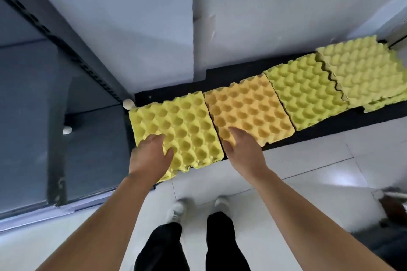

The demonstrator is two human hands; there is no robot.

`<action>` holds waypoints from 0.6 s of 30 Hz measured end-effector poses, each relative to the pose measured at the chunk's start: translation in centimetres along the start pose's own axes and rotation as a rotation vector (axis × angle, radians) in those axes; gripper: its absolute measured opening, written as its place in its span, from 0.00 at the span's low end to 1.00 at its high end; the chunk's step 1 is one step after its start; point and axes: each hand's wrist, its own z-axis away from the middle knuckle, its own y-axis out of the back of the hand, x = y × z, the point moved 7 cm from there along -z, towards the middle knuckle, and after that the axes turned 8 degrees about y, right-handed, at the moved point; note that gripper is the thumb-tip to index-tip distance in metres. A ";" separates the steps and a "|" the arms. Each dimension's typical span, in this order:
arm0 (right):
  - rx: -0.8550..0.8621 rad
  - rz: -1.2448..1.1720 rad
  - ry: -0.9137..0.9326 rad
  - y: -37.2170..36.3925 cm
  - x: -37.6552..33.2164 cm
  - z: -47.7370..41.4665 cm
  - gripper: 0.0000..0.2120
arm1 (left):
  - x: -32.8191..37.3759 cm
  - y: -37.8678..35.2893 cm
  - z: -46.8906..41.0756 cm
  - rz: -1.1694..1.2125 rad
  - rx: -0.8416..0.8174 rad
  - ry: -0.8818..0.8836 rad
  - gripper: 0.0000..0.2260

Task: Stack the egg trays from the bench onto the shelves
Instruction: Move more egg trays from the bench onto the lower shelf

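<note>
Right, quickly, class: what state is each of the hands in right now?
Left hand: on the yellow egg tray, grip cannot be told.
Right hand: open, fingers flat on the orange egg tray.

four lots of egg trays in a row along the black bench, lying flat and edge to edge: a bright yellow tray at the left end, hollows up and its near corner poking past the front edge, then an orange tray just beside it, also hollows up. next comes a lime-green tray, and at the far right a paler tray sits askew, overlapping it, with another green tray peeking out underneath.
</note>
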 end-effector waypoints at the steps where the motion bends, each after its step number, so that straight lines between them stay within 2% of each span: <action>1: -0.022 -0.002 0.021 -1.2 0.7 -1.0 0.20 | -0.7 -1.3 -0.8 -0.002 -0.011 0.041 0.21; 4: -0.078 0.001 0.061 -4.8 2.8 -3.4 0.19 | -2.8 -4.8 -3.0 0.019 -0.027 0.153 0.24; 8: -0.144 0.045 0.078 -9.6 5.5 -5.7 0.23 | -5.0 -8.7 -5.4 0.032 -0.021 0.238 0.28; 12: -0.205 0.054 0.016 -13.4 7.5 -7.1 0.27 | -7.8 -12.2 -7.3 0.060 -0.049 0.344 0.31; 18: -0.142 0.054 0.015 -15.2 8.4 -8.5 0.27 | -9.7 -14.6 -8.5 0.188 -0.064 0.434 0.36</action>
